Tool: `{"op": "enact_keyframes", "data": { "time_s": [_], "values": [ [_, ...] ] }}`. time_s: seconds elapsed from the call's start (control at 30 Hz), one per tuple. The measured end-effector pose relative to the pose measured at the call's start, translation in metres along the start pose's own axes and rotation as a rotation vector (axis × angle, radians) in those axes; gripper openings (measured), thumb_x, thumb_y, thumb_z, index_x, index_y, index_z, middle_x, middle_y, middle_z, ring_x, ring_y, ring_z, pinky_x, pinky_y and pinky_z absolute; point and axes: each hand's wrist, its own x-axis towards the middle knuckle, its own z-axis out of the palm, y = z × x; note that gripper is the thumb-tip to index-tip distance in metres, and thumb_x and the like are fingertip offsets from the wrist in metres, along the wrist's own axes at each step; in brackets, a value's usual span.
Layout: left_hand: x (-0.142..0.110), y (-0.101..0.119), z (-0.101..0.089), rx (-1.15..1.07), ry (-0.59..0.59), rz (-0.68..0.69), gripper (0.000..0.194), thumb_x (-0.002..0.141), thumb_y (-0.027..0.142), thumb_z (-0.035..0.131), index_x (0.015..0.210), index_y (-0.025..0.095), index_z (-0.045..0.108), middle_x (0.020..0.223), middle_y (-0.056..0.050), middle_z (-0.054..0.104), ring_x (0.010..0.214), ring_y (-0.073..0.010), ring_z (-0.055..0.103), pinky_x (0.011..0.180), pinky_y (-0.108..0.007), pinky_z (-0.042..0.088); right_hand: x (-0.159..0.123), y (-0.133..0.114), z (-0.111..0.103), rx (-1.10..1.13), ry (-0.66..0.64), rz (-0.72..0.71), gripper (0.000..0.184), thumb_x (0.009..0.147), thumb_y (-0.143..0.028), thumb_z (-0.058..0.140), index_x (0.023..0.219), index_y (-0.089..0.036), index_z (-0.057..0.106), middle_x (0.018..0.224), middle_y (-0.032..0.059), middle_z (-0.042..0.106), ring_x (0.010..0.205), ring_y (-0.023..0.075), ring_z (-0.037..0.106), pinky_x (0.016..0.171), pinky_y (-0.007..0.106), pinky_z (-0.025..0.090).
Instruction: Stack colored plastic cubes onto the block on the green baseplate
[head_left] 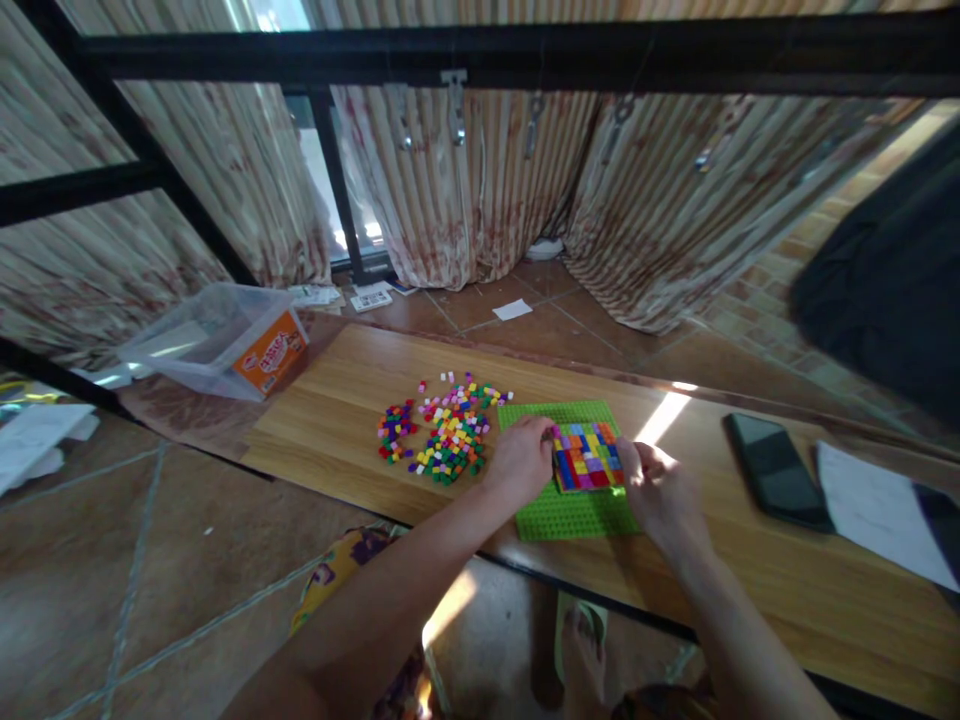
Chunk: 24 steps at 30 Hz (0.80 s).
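Note:
A green baseplate lies on a low wooden board. On it sits a block of small multicoloured bricks built into a flat patch. My left hand rests at the patch's left edge with its fingers curled against the bricks. My right hand is at the patch's right edge, fingers bent and touching it. Whether either hand pinches a loose brick is hidden. A loose heap of small coloured bricks lies just left of the baseplate.
A clear plastic tub with an orange label stands at the board's far left. A dark phone and a white paper lie at the right. Curtains hang behind, a black frame bar runs overhead, and my foot in a sandal shows below.

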Motion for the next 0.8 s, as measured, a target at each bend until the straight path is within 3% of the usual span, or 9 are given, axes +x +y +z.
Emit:
{"op": "enact_keyframes", "data": {
  "time_s": [0.27, 0.57, 0.67, 0.8],
  "values": [
    [-0.002, 0.001, -0.003, 0.0, -0.015, 0.02, 0.023, 0.082, 0.01, 0.046, 0.095, 0.016, 0.064, 0.097, -0.007, 0.067, 0.093, -0.0188, 0.061, 0.089, -0.032, 0.05, -0.01, 0.0, -0.002, -0.06, 0.016, -0.062, 0.049, 0.086, -0.057, 0.041, 0.086, -0.018, 0.071, 0.068, 0.0102, 0.069, 0.06, 0.0211, 0.061, 0.057, 0.03, 0.038],
    [-0.001, 0.007, 0.002, -0.071, -0.114, 0.047, 0.03, 0.082, 0.011, 0.049, 0.108, 0.016, 0.064, 0.107, -0.007, 0.069, 0.1, -0.0189, 0.062, 0.092, -0.033, 0.05, -0.005, 0.006, -0.003, -0.125, 0.068, -0.064, 0.057, 0.085, -0.06, 0.036, 0.093, -0.016, 0.072, 0.069, 0.0117, 0.068, 0.059, 0.0236, 0.061, 0.056, 0.033, 0.039],
    [0.01, -0.003, -0.009, -0.044, -0.098, 0.031, 0.035, 0.083, 0.012, 0.049, 0.115, 0.016, 0.061, 0.111, -0.007, 0.069, 0.1, -0.0185, 0.063, 0.093, -0.032, 0.05, -0.004, 0.002, -0.001, -0.071, 0.071, -0.036, 0.055, 0.084, -0.057, 0.037, 0.096, -0.015, 0.071, 0.072, 0.0127, 0.068, 0.059, 0.0237, 0.061, 0.058, 0.034, 0.04],
    [0.033, -0.029, -0.036, 0.139, 0.051, -0.077, 0.033, 0.085, 0.013, 0.048, 0.114, 0.014, 0.063, 0.111, -0.011, 0.068, 0.102, -0.0207, 0.062, 0.095, -0.035, 0.048, -0.006, -0.003, -0.001, -0.037, 0.049, 0.016, 0.05, 0.085, -0.054, 0.04, 0.1, -0.016, 0.069, 0.074, 0.0122, 0.069, 0.059, 0.023, 0.06, 0.058, 0.034, 0.04]
  ]
}}
